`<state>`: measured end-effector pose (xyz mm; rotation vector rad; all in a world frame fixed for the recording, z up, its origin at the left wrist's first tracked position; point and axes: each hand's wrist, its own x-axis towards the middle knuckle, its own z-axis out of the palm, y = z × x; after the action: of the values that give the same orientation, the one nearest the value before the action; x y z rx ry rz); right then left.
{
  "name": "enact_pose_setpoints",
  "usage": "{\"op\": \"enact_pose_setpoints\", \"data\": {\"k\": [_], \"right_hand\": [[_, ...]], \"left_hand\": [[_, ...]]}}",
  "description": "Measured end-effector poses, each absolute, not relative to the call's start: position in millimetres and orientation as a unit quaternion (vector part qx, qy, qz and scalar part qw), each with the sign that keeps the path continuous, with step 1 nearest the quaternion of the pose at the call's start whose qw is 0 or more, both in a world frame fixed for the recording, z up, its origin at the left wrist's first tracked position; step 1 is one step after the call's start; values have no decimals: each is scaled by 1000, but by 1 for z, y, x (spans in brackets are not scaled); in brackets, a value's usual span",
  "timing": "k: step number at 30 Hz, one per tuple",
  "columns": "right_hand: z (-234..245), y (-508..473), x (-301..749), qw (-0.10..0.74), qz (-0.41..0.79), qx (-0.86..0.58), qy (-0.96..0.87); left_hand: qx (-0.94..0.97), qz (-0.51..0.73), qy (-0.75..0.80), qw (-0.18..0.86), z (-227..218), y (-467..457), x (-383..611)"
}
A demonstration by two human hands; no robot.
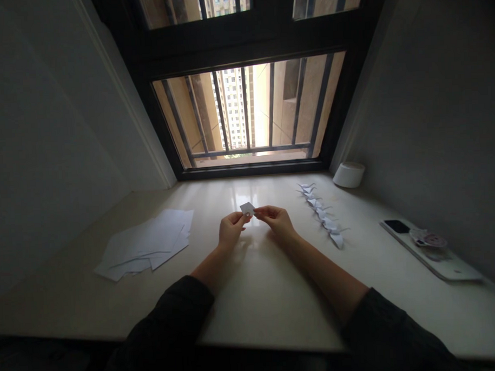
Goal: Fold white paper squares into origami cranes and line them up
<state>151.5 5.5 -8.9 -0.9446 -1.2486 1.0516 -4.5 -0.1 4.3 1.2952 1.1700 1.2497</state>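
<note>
A small folded piece of white paper [246, 207] is held up above the middle of the pale sill, between my two hands. My left hand [231, 227] pinches its lower left part with thumb and fingers. From the other side, the fingertips of my right hand [276, 219] close on its right corner. The paper looks flat and roughly diamond-shaped; its finer folds are too small to make out. To the right of my hands, several folded paper cranes [320, 212] stand in a slanting row.
A loose stack of white paper sheets [152, 240] lies on the left. On the right are a phone [432, 255] with a round grip on its back and a white cylindrical object [349, 175] by the wall. A barred window [250, 169] stands behind the sill [268, 309].
</note>
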Motion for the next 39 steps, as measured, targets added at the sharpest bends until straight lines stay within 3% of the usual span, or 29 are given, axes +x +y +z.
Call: {"op": "enact_pose_setpoints", "data": {"k": [7,17,25,39], "right_hand": [[-5,1,152,547,355,-425,-627],[-8,-2,144,533,377,-486,-581],[-1,-8,141,543,463,-474,-516],[-7,1,150,510,476,-436,-569]], "left_hand": [[538,511,488,461,8,1,-8],[514,541,481,460,6,-4,-4],[533,540,493,425,6,-4,-2],[527,538,511,414,7,0,-6]]}}
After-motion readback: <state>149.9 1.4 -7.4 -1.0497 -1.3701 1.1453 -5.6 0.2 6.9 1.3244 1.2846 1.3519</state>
